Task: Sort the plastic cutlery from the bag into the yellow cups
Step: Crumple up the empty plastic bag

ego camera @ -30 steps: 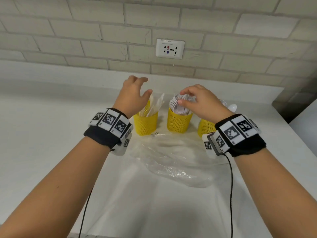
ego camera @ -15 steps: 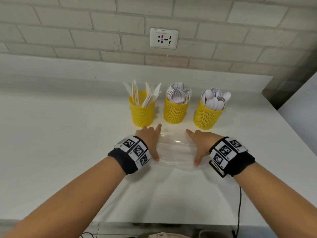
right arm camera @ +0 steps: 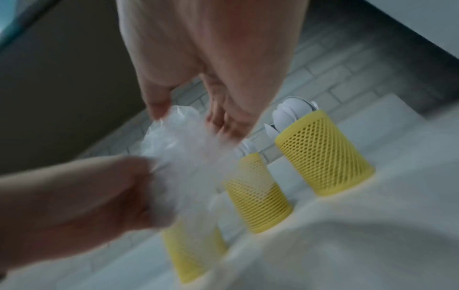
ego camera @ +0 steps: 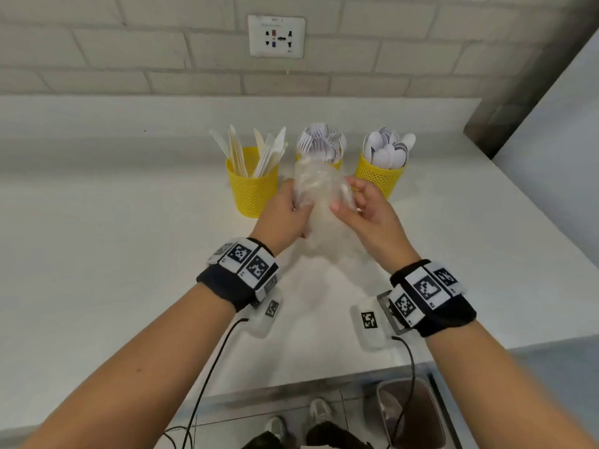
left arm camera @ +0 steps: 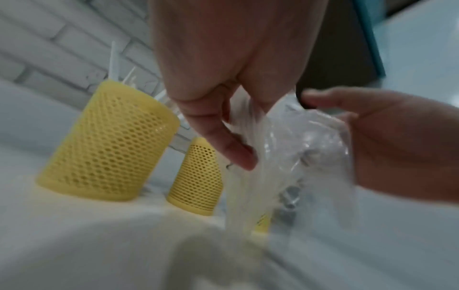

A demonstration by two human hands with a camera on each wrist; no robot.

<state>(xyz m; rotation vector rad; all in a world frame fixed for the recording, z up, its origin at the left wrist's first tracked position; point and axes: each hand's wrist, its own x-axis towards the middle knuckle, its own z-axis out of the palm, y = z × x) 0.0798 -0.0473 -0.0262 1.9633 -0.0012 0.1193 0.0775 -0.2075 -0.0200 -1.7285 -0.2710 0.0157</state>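
Observation:
Three yellow mesh cups stand in a row near the wall. The left cup (ego camera: 251, 189) holds knives, the middle cup (ego camera: 335, 163) holds forks, the right cup (ego camera: 377, 176) holds spoons. Both hands hold the clear plastic bag (ego camera: 319, 192) bunched up above the counter, in front of the middle cup. My left hand (ego camera: 285, 212) grips its left side, fingers curled round the plastic (left arm camera: 285, 141). My right hand (ego camera: 363, 209) pinches its right side (right arm camera: 174, 137). No cutlery shows inside the bag.
The white counter (ego camera: 97, 254) runs to a brick wall with a socket plate (ego camera: 276, 36). A dark wall edge (ego camera: 525, 92) closes the right side. Below the counter's front edge are a bin (ego camera: 411, 413) and the person's shoes (ego camera: 319, 413).
One second ago the hands were at the cups. Half a second ago they lay flat on the bag on the counter. Now they have gathered the bag and lifted it.

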